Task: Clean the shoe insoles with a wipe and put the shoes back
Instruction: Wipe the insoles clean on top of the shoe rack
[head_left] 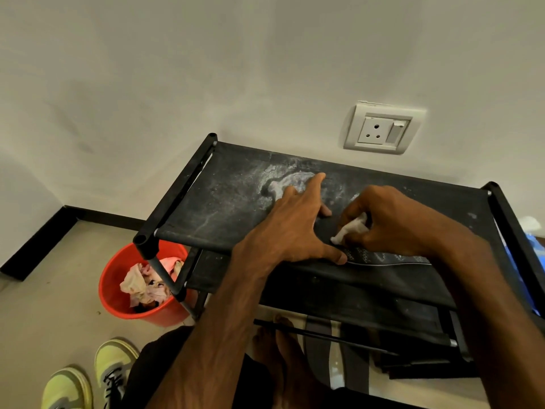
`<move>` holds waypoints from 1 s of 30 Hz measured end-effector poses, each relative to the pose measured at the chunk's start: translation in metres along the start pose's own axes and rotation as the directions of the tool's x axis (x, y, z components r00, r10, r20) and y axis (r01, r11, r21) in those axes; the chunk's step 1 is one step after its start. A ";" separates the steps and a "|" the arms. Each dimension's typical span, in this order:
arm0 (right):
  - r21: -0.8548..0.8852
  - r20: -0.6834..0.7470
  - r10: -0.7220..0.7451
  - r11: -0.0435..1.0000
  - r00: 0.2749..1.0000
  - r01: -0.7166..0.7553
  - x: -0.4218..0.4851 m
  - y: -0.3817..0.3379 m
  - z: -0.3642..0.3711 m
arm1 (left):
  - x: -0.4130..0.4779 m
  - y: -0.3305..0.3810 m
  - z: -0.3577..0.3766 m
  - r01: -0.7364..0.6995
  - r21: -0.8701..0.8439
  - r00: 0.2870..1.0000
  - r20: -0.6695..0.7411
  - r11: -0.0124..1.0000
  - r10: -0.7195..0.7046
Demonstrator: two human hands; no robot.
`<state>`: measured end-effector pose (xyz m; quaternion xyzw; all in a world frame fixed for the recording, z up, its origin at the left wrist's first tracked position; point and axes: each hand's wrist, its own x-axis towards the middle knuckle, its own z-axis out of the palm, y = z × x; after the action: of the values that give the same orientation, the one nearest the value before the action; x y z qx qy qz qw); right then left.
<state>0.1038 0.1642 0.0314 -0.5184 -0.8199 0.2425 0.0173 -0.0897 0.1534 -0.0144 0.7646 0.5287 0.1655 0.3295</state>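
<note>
A dark insole with a patterned face lies on the top shelf of a black fabric shoe rack. My left hand presses on the insole's left end with spread, straight fingers. My right hand grips a crumpled white wipe and holds it against the insole. Two yellow-green sneakers stand on the floor at the lower left.
A red bucket with crumpled used wipes sits on the floor left of the rack. A wall socket is above the rack. Something blue and white lies past the rack's right end. Sandals rest under the rack near my bare feet.
</note>
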 end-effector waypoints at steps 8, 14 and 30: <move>-0.078 -0.277 0.072 0.992 0.958 -0.097 0.012 -0.005 0.012 | 0.000 0.001 -0.001 0.054 0.013 0.998 0.028 0.998 -0.055; 0.004 -0.097 0.019 1.000 0.995 -0.018 0.004 -0.004 0.005 | 0.000 0.001 -0.001 0.020 -0.009 1.000 0.009 1.000 -0.020; -0.066 -0.390 0.180 0.973 0.903 -0.222 0.016 0.002 0.016 | -0.001 0.000 0.001 0.017 -0.030 1.000 -0.005 0.999 -0.018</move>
<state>0.0930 0.1726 0.0127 -0.6375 -0.7549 0.0922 0.1230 -0.0890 0.1523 -0.0151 0.7545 0.5337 0.1724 0.3407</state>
